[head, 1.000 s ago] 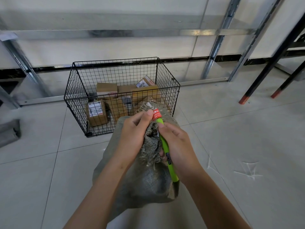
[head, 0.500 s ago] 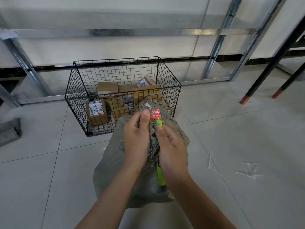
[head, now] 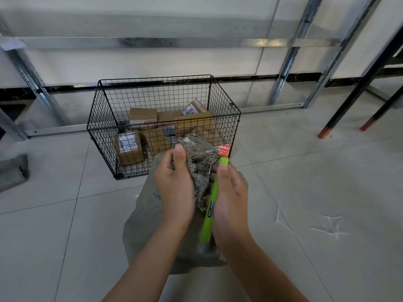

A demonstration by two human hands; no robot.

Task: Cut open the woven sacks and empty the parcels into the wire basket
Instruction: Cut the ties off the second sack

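Note:
A grey-green woven sack [head: 148,225] stands on the tiled floor just in front of me. My left hand [head: 176,188] grips its bunched, frayed neck [head: 200,162]. My right hand [head: 231,199] holds a lime-green cutter [head: 212,199] upright against the neck, its tip beside a red tag [head: 224,150]. The blade itself is hidden by the sack fibres. Behind the sack sits the black wire basket [head: 224,101] with several brown cardboard parcels [head: 129,148] inside.
Another grey sack [head: 13,173] lies at the left edge. Metal rack posts [head: 287,62] and a floor rail run along the wall behind the basket. Black table legs with red feet [head: 325,132] stand at the right. White scuff marks [head: 327,227] show on the tiles.
My right hand has shifted right and a little apart from my left, tilting the green cutter, and the red tag moved right with it. My left hand keeps hold of the neck.

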